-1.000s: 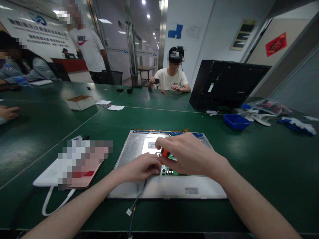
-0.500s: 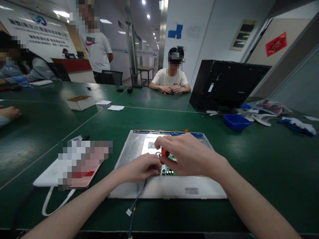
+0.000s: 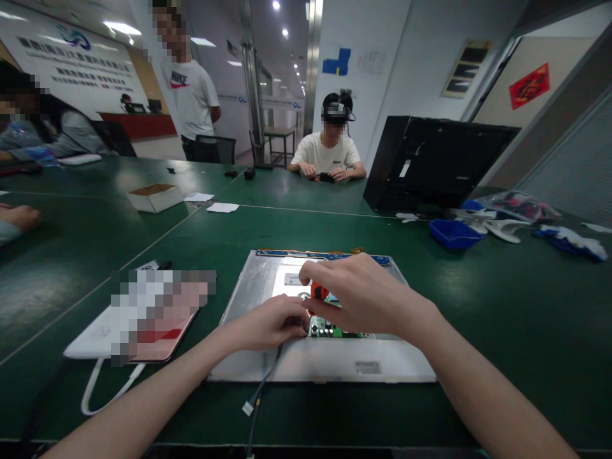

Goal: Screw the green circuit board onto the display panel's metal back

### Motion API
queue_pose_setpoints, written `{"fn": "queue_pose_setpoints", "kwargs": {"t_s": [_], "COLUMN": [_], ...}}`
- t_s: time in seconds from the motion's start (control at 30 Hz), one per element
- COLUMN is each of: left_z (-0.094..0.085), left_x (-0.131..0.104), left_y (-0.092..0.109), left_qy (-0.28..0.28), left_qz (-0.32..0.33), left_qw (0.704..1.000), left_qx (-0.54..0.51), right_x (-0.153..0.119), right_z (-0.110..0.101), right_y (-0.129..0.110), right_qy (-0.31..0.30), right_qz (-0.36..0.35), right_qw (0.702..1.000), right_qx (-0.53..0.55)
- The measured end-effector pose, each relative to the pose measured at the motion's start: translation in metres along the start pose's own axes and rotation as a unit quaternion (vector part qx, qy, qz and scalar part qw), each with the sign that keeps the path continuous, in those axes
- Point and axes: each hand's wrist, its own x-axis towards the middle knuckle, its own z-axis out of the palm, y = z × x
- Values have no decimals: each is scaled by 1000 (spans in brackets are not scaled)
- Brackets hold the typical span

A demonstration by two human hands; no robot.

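A flat silver display panel [image 3: 335, 360] lies on the green table in front of me, a green circuit board [image 3: 323, 331] at its middle. My right hand [image 3: 366, 296] arches over the board, fingers closed around the orange-red and black handle of a screwdriver [image 3: 317, 291]. The screwdriver's tip is hidden behind my fingers. Just left of it, my left hand [image 3: 275, 322] rests low at the board's edge, fingertips pinched together; what sits between them is hidden. Dark cables [image 3: 268, 376] with a white plug run from beneath that hand over the panel's front edge.
To the left lie a white power bank [image 3: 90, 338] and a pink phone [image 3: 160, 341] with a white cable. A blue tray [image 3: 456, 234] and a black monitor [image 3: 435, 166] stand at the right. Beyond are a cardboard box [image 3: 155, 197] and a seated person [image 3: 329, 150].
My right hand has shifted and turned very slightly around the screwdriver handle. My left hand stays in place. Across the table, the seated person's hands have moved apart.
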Motion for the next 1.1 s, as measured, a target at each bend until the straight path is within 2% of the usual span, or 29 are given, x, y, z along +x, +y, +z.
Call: {"fn": "queue_pose_setpoints", "kwargs": {"t_s": [0.57,0.77,0.9,0.97,1.03,1.1], "left_z": [-7,-10,-15,-18,-20,-22], "left_x": [0,0,-1,0,1,2], "left_y": [12,18,17,16,13,9], "left_qy": [-13,2,55,76,96,123], "left_qz": [-30,-43,-26,-39,-70,-102], "left_qw": [999,998,996,994,990,982], "left_qx": [11,51,60,62,75,98], "right_x": [-2,-10,-21,-27,-34,-42], "right_z": [-3,-12,-23,-23,-14,5], "right_y": [4,15,29,42,61,84], "right_qy": [30,54,123,157,176,197], "right_qz": [5,30,88,126,166,200], "right_qw": [1000,998,988,979,968,953], "right_qx": [-8,-6,8,32,66,113]}}
